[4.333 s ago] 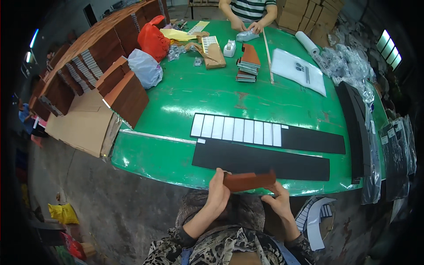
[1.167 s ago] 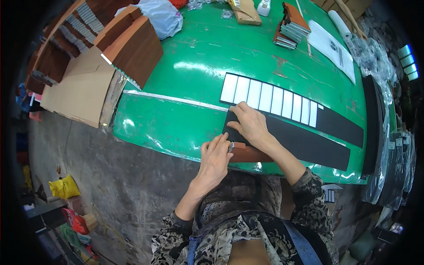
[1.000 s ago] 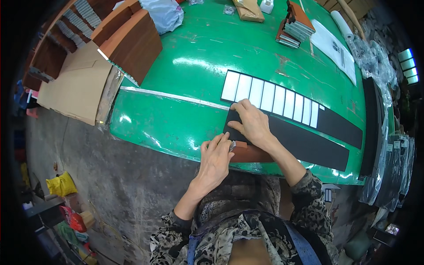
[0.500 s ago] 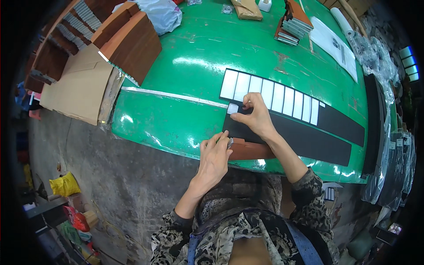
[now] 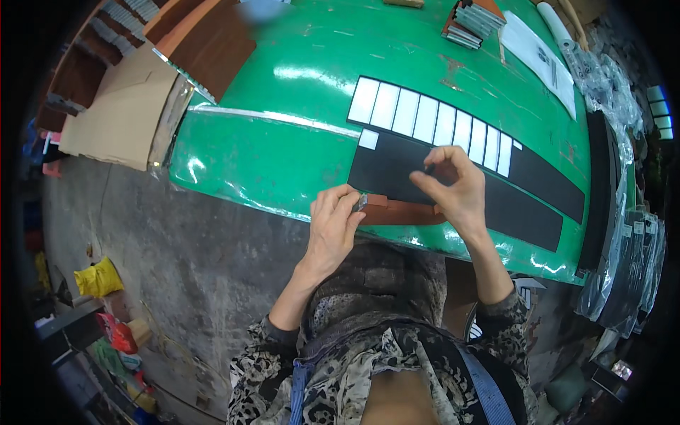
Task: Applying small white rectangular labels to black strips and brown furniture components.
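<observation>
A: Position of the hands?

B: Both at the near edge of the green table (image 5: pixel 297 163). Left hand (image 5: pixel 333 227) has its fingers curled narrow around the left end of a reddish-brown flat stack (image 5: pixel 400 211) and holds it against the table's near rim. Something small and pale shows at the fingertips; cannot tell what it is.

A: And the right?

B: Right hand (image 5: pixel 453 188) sits just right of the stack's far end, the palm touching or covering that end. Thumb and forefinger are pinched close together above the near black strip (image 5: pixel 524 205), with something tiny and dark between them; too small to identify.

A: What lies on the table in front?

B: Two long black strips, side by side, running left to right. The far black strip (image 5: pixel 545 173) carries a row of white cards (image 5: pixel 432 120) laid edge to edge over its left part; its right part is bare black. One small white card (image 5: pixel 367 139) lies alone on the left end of the near strip, just below the row's first card.

A: Surroundings?

B: Far left, brown cardboard boxes (image 5: pixel 205 42) and a flat cardboard sheet (image 5: pixel 117 113) lean at the table's left end. Far right, a white paper sheet (image 5: pixel 542 60) and a stack of dark booklets (image 5: pixel 474 18). Clear plastic bags (image 5: pixel 630 262) hang along the right edge. Grey concrete floor (image 5: pixel 177 248) to the near left, with a yellow bag (image 5: pixel 99 278) on it.
</observation>
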### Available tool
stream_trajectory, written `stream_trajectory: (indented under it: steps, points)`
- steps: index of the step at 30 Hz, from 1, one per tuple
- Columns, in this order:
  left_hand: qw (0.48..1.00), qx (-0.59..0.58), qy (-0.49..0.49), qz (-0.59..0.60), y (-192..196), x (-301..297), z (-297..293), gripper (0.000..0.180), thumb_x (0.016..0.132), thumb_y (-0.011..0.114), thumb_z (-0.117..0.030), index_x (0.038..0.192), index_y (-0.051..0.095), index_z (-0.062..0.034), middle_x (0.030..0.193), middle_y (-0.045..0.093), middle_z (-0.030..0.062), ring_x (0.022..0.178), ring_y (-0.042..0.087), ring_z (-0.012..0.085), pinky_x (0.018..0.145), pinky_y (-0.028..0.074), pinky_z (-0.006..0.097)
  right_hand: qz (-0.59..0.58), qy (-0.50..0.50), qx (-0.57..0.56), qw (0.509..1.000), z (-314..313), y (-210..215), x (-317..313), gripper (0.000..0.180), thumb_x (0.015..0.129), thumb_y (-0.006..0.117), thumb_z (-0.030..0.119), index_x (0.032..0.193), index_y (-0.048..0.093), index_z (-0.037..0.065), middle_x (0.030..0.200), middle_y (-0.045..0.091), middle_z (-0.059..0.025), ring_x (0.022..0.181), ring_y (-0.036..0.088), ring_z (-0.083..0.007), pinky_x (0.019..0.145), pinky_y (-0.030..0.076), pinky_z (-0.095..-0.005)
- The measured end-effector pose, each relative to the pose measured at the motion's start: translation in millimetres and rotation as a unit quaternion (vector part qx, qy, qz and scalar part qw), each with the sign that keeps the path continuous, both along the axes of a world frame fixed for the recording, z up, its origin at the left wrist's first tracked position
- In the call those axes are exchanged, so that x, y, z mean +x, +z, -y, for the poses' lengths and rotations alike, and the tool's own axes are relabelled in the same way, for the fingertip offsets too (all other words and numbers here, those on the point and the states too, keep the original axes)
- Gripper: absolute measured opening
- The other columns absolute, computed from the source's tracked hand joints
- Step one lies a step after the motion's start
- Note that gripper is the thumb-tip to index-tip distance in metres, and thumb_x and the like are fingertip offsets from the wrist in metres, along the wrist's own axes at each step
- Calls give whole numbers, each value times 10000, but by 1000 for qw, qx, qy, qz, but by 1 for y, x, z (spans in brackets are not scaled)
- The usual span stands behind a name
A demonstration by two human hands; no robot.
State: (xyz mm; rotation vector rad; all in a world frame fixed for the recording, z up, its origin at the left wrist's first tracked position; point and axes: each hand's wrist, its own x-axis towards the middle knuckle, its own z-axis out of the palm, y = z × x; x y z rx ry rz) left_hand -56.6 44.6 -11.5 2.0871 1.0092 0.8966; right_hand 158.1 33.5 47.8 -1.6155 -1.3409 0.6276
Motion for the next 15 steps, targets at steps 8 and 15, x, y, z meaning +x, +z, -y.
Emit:
stream_trajectory:
  steps: [8,15]
  points:
    - [996,-48,-20,66,2,-9,13,297,795,659,-23,1085,596,-25,1057,589,136,971,570,297,819,461,364,-37,110,-109,987,48,12,-19,274,702,794,67,891,616,-19,821,632,-70,715,628,-132,665,536,-267]
    - [996,-31,8,84,-2,-8,19,300,787,658,-13,1081,603,-34,1064,587,130,978,563,294,833,451,366,70,104,-68,990,47,13,-33,285,676,781,23,898,606,-12,853,624,-85,739,630,-192,675,539,-295]
